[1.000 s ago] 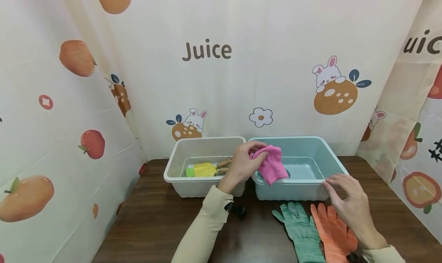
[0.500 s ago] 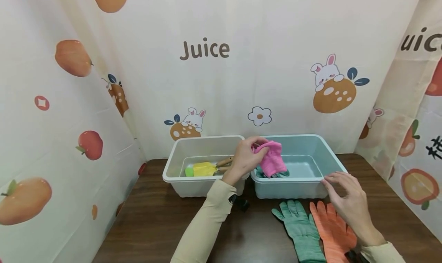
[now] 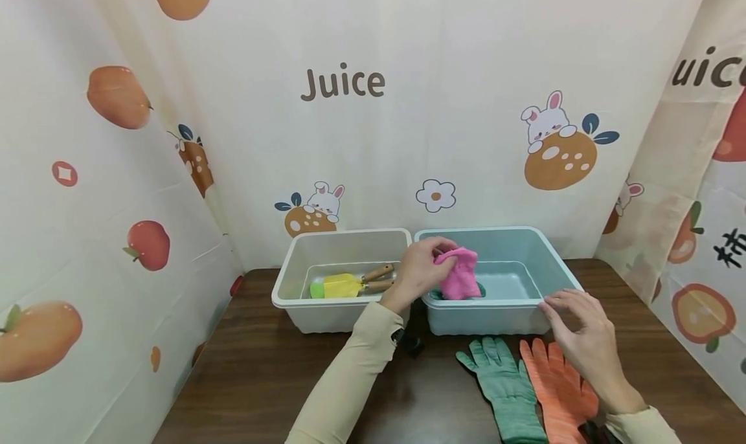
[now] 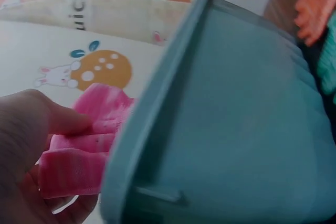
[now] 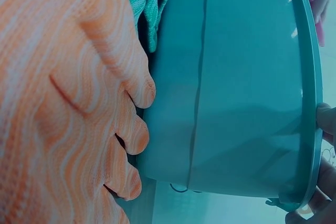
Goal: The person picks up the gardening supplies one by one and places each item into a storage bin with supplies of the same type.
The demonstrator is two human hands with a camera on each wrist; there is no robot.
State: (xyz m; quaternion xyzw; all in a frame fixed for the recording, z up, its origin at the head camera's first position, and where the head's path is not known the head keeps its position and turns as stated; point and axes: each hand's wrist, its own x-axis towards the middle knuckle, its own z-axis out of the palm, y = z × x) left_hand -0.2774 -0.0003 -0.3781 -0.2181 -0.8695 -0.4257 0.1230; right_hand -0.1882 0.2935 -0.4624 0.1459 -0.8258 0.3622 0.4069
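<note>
1. Fabric point(image 3: 459, 274), pink and folded, is hanging at the near left corner of the blue bin point(image 3: 489, 319) in the head view; the left hand point(image 3: 419, 267) is pinching its upper edge.
2. By the blue bin's near right corner, the right hand point(image 3: 585, 331) is lightly pinching the rim.
3. Inside the blue bin, a dark green thing point(image 3: 482, 290) is showing beside the fabric's lower edge; contact is staying unclear.
4. Left of the blue bin, a white bin point(image 3: 326, 319) is holding yellow tools point(image 3: 342, 286) with wooden handles.
5. Before the blue bin, a green glove point(image 3: 506, 389) and an orange glove point(image 3: 559, 386) are lying on the worktop point(image 3: 250, 366).
6. In the left wrist view, the thumb is pressing the fabric, which is partly disappearing behind the blue bin's rim.
7. In the right wrist view, pink is peeking beyond that rim.
</note>
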